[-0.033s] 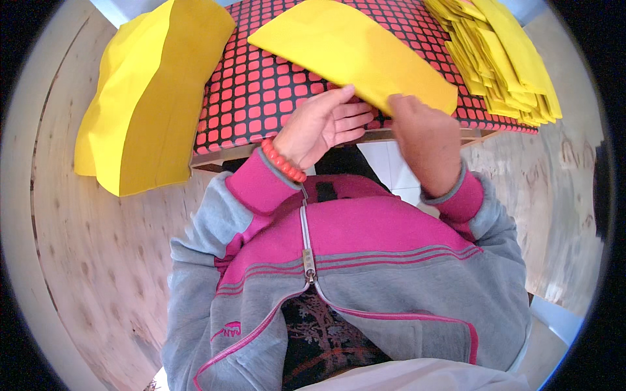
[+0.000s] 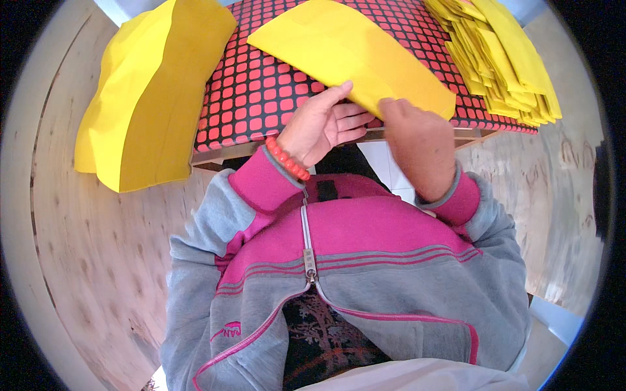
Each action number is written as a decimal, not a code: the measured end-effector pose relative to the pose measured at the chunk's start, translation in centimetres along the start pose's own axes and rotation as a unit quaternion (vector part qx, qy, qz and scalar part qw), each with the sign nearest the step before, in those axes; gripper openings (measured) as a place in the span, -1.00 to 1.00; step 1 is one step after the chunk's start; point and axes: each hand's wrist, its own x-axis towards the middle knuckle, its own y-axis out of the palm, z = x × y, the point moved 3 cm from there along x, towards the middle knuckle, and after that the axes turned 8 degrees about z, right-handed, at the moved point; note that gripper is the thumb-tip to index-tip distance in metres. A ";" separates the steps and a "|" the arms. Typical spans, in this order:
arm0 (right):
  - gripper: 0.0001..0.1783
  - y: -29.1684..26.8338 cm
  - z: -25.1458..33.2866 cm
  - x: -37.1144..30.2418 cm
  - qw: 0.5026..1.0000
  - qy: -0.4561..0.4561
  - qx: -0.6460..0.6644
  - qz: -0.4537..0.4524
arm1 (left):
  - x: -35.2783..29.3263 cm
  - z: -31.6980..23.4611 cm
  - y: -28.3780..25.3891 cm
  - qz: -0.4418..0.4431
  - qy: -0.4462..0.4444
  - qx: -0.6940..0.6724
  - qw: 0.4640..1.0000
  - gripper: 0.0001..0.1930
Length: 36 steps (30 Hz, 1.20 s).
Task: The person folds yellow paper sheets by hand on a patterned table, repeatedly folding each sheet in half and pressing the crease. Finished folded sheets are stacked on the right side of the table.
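Observation:
A folded yellow sheet (image 2: 352, 49), cloth-like, lies on the table in front of me. My left hand (image 2: 323, 124), with a red bead bracelet at the wrist, is at its near edge. The thumb touches that edge, while the fingers stretch out below it, apart from the thumb. Just to the right, my right hand (image 2: 418, 140) is closed, knuckles up, over the same near edge, its fingertips hidden. To the left, a larger stack of flat yellow sheets (image 2: 153, 98) overhangs the table's edge. Several folded yellow pieces (image 2: 502, 62) lie piled at the far right.
The table (image 2: 244, 98) has a cover patterned with red squares on black, and its wooden front edge runs just beyond my body. Pale wood-look flooring (image 2: 98, 260) shows on both sides.
My right hand has slid slightly left along the sheet's near edge, toward my left hand. The left hand has barely moved.

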 end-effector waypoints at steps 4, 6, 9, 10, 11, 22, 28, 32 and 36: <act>-0.92 -0.6 4.1 0.5 0.998 -0.049 -0.024 -0.019 | -0.3 0.5 -0.1 -0.047 0.094 0.011 0.994 -0.59; -0.90 -1.2 4.9 0.1 0.997 -0.066 -0.025 -0.004 | -0.6 0.7 -0.7 -0.075 0.081 0.042 0.993 -0.66; -0.82 -2.9 3.7 -0.6 0.996 -0.081 0.028 0.011 | -1.3 0.6 -1.9 -0.065 0.060 0.022 0.996 -0.64; -0.78 -3.4 2.2 -0.4 0.996 -0.077 0.052 -0.009 | -1.5 -0.3 -2.9 -0.049 0.057 0.034 0.997 -0.62; -0.74 -4.3 0.6 -0.7 0.993 -0.093 0.072 -0.032 | -2.1 -0.8 -3.2 -0.031 0.051 0.032 0.998 -0.60; -0.30 4.0 -8.1 1.6 0.974 -0.112 0.123 -0.157 | -5.1 -5.7 -6.4 0.040 -0.068 0.179 0.981 -0.51; -0.76 4.7 -3.8 2.0 0.949 -0.278 0.070 -0.130 | -0.4 -11.8 -8.2 0.122 -0.134 0.389 0.903 -0.39; -0.77 5.3 0.2 2.9 0.965 -0.215 0.111 -0.104 | 4.7 -17.1 -9.2 0.103 -0.175 0.625 0.753 -0.44; -0.79 5.5 2.7 4.3 0.976 -0.141 0.158 -0.057 | 7.8 -18.5 -8.1 0.070 -0.110 0.861 0.491 -0.45</act>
